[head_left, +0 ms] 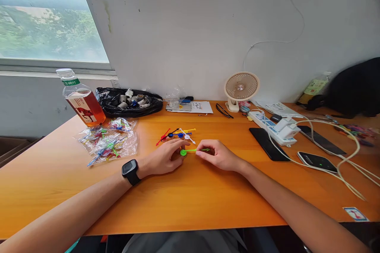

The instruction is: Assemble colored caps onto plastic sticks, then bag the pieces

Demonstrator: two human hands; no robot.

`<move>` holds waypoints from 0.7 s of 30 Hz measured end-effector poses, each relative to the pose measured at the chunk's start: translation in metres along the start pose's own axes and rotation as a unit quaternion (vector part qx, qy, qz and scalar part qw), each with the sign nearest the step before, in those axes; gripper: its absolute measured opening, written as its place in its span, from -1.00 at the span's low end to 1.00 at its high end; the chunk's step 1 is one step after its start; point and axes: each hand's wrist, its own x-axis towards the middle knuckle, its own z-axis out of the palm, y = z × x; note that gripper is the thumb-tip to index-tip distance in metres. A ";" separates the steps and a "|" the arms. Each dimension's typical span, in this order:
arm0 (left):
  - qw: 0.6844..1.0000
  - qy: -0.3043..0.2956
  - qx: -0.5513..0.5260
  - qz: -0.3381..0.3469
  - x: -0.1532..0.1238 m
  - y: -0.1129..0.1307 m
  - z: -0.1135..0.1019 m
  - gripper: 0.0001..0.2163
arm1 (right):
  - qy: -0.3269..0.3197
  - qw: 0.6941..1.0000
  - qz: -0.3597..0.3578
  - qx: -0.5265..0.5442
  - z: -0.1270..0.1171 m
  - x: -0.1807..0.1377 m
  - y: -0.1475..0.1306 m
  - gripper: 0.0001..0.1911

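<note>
A green plastic stick with a round disc end (pixel 190 151) lies low over the orange table (pixel 190 197) between my hands. My left hand (pixel 164 159), with a black watch on the wrist, pinches the disc end. My right hand (pixel 215 154) pinches the thin tip of the same stick. Just behind them lies a small cluster of similar sticks (pixel 176 135) in red, blue, yellow and white.
Clear bags of coloured sticks (pixel 108 142) and a tea bottle (pixel 81 101) sit at the left. A black bag of small parts (pixel 130 102), papers, glasses and a small fan (pixel 241 89) line the wall. Phones (pixel 268 144), a power strip (pixel 274 126) and cables fill the right.
</note>
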 end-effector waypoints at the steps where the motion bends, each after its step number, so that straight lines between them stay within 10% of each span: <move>1: 1.000 0.000 0.000 0.000 0.000 0.000 0.000 -0.58 | -0.003 1.000 0.006 0.023 0.000 0.000 -0.001 -0.70; 21: 1.000 0.014 0.013 0.002 0.000 -0.003 0.002 -0.71 | -0.010 0.974 0.059 0.218 -0.006 0.005 0.003 -0.64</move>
